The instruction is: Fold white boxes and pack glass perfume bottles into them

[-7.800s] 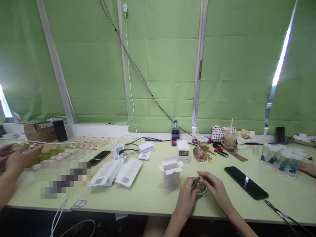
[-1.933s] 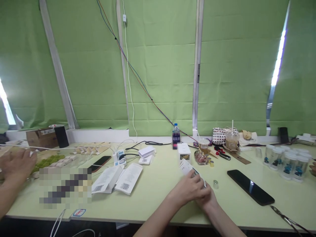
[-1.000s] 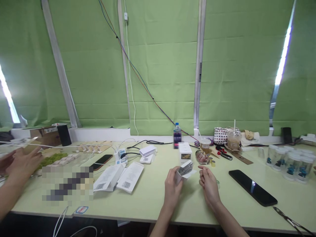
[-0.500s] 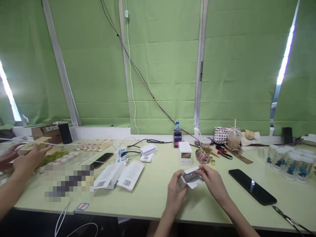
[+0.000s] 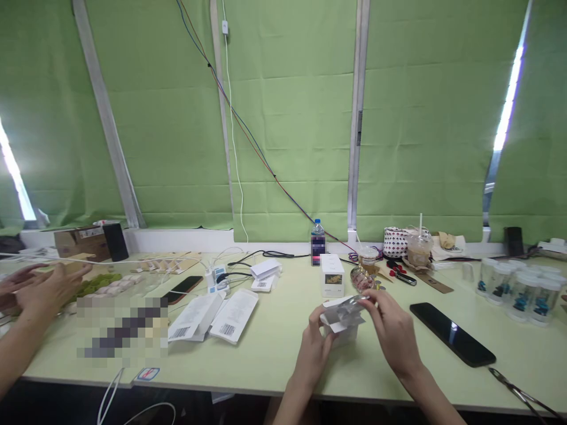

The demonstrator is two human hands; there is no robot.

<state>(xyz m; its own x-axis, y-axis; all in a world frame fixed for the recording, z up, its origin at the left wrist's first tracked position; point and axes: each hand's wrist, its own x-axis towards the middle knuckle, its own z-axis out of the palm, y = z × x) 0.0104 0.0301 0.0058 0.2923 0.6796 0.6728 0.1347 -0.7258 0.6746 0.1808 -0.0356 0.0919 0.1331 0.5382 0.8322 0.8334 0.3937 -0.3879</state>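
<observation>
My left hand [image 5: 310,348] is wrapped round a small white box [image 5: 346,336] above the front part of the table, its top flaps open. My right hand [image 5: 393,332] pinches the edge of a shiny, clear-grey plastic packet [image 5: 349,306] at the mouth of the box. What the packet contains cannot be made out, and its lower part is hidden inside the box. Just behind my hands, a similar white box [image 5: 332,276] with a picture on its front stands upright.
Flattened white packages [image 5: 234,316] lie left of centre near a phone [image 5: 183,289]. On the right are a large black phone [image 5: 452,333], metal tongs or scissors [image 5: 516,389] and several clear jars [image 5: 522,295]. Another person's hands [image 5: 48,289] work at the far left.
My right hand has lifted the packet partly up out of the box and turned. The box has tipped more upright in my left hand.
</observation>
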